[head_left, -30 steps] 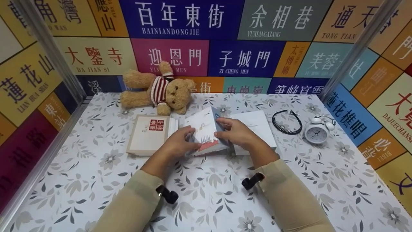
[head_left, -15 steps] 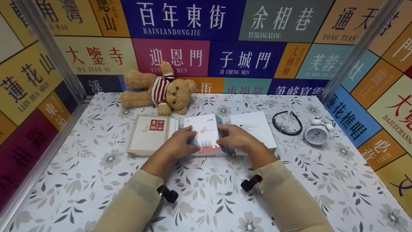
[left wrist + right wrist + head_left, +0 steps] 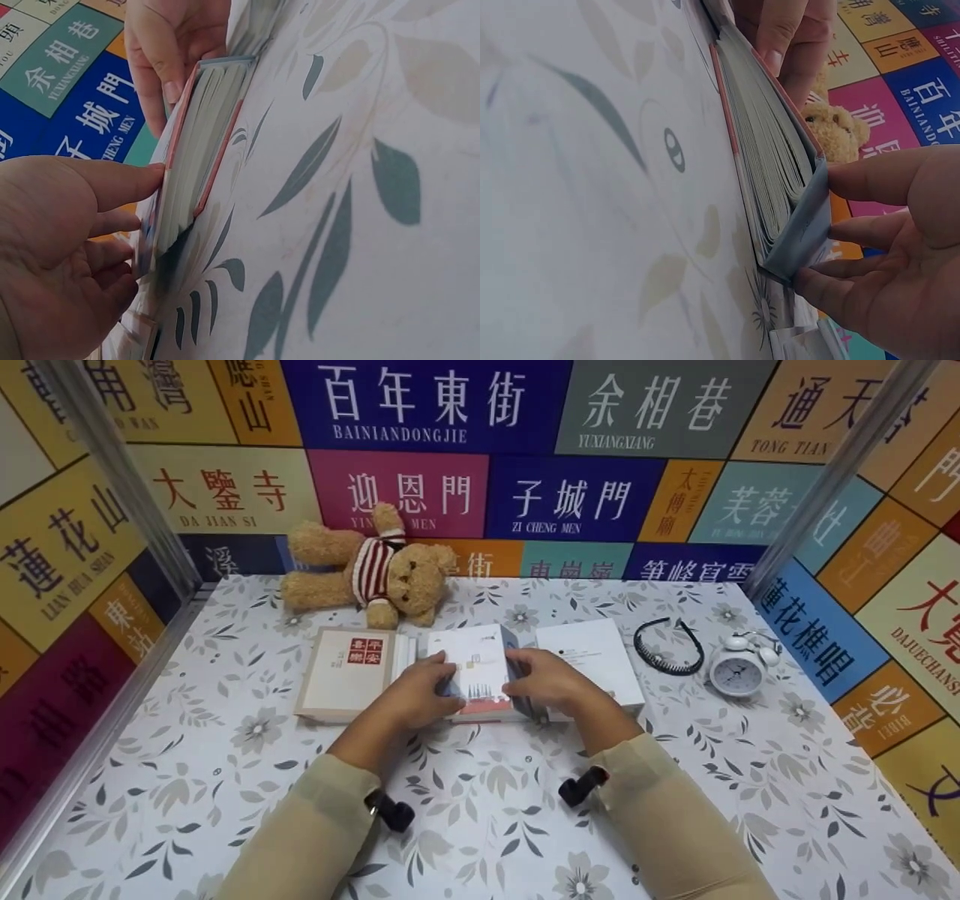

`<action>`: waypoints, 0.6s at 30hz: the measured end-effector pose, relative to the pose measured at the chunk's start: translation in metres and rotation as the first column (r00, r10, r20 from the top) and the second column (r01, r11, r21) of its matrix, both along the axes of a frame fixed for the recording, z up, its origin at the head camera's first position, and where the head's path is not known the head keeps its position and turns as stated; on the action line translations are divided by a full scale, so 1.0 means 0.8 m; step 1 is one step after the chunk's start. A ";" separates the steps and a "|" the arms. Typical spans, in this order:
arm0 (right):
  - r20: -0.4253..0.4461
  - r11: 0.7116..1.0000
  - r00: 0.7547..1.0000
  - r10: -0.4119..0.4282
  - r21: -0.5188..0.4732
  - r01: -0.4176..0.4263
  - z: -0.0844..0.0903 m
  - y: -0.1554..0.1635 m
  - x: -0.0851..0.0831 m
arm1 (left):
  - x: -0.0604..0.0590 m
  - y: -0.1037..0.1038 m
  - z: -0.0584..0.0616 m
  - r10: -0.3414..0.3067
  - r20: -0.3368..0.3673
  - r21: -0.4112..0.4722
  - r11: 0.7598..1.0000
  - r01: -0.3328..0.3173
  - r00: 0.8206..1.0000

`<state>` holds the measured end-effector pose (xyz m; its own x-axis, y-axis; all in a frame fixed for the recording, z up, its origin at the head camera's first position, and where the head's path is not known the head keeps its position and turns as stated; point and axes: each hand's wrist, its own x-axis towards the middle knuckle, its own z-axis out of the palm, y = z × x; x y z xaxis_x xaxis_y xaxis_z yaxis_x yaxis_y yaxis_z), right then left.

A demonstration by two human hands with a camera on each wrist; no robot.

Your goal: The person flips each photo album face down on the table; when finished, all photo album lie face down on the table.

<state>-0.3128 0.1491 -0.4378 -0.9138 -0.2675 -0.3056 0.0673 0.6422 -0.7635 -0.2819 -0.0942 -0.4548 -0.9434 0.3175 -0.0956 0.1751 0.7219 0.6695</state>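
"Beige sleeves point(image 3: 292, 825) extend from the near edge of the table point(image 3: 480, 825), forearms angled inward, a small black device point(image 3: 390, 812) at each cuff. Where are the hands?"

"Left hand point(image 3: 420, 690) and right hand point(image 3: 547, 679), both bare, face each other across a hardcover book point(image 3: 480, 660), which lies between the middle of the table and its back edge."

"And the fingers?"

"On the left, thumb on the cover's corner, fingers curled slightly apart against the open side, pinching that edge. On the right, thumb at the top of the blue-grey spine point(image 3: 802, 232), fingers fanned along it, pinching the bound side. Whether the whole book touches the tabletop, I cannot tell."

"What shares the surface?"

"Grey leaves and blossoms, printed on white. Beside the left hand, a beige book point(image 3: 345, 671) bears a red square emblem; beside the right, a white printed slab point(image 3: 592, 660), book or box. Toward the right edge stand a black toothed headband point(image 3: 671, 668), lying flat, and a white twin-bell alarm clock point(image 3: 736, 671), upright. At the back edge, left of centre, a teddy bear point(image 3: 371, 574) in a striped sweater lies sideways."

"The room?"

"Coloured wall panels point(image 3: 427, 401) in Chinese characters and Roman letters line the back and both sides, with metal posts point(image 3: 834, 472) rising at the back corners."
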 end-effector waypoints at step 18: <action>-0.076 0.866 0.997 -0.001 -0.498 -0.037 0.022 -0.091 0.014 | -0.015 -0.120 0.040 0.318 -0.025 0.379 0.880 -0.285 0.948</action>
